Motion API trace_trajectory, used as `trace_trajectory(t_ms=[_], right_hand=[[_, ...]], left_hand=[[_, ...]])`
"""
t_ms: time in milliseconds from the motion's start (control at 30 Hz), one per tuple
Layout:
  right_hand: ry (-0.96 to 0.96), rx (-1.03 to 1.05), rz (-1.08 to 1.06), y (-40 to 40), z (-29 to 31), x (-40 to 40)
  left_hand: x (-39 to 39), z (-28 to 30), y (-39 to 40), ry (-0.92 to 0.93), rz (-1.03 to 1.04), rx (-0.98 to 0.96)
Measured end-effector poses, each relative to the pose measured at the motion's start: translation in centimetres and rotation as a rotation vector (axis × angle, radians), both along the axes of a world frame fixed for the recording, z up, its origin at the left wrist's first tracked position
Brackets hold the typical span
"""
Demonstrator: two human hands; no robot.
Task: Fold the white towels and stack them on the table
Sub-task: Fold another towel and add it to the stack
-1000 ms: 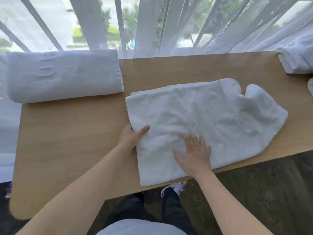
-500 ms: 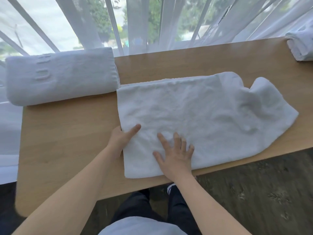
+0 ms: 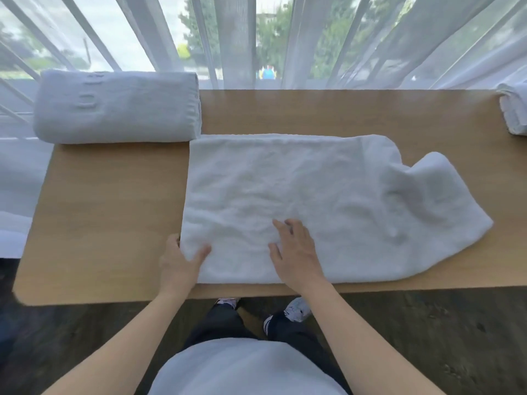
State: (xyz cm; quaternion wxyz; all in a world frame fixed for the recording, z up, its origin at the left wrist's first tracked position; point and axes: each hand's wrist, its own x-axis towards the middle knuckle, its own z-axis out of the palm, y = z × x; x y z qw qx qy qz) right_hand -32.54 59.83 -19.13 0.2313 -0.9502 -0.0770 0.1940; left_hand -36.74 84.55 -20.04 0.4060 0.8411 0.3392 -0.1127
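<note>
Left hand (image 3: pixel 178 262) fingers pinch near-left edge of towel (image 3: pixel 299 201), thumb on top. Right hand (image 3: pixel 296 252) fingers flat, spread, pressing towel. Towel lies half-folded mid worktop (image 3: pixel 108 223); folded towel (image 3: pixel 117 106) far left corner.

Fluffy terry towel (image 3: pixel 299 195), matt wood table (image 3: pixel 108 223)

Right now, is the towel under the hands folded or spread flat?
Partly folded, not finished. The towel lies long across the table, its left end square and layered, its right end rumpled. The left hand grips its corner; the right hand presses it flat.
</note>
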Motion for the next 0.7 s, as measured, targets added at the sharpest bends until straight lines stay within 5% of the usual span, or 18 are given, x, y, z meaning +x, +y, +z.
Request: trace_trajectory(t_ms=[200, 333, 567, 700], right_hand=[[-0.02, 0.018, -0.046, -6.4, 1.3, 0.3], [-0.041, 0.081, -0.145, -10.3, 1.8, 1.0], [-0.147, 0.086, -0.404, -17.1, 2.7, 3.0], [-0.15, 0.108, -0.697, -21.3, 2.9, 4.3]], left_hand=[[-0.1, 0.0, -7.6, -0.191, -0.492, 0.437], [2.5, -1.9, -14.7, -0.193, -0.836, 0.324], [11.2, -3.6, -23.1, -0.272, -1.101, 0.321], [16.6, -2.9, -28.3, -0.321, -1.164, 0.15]])
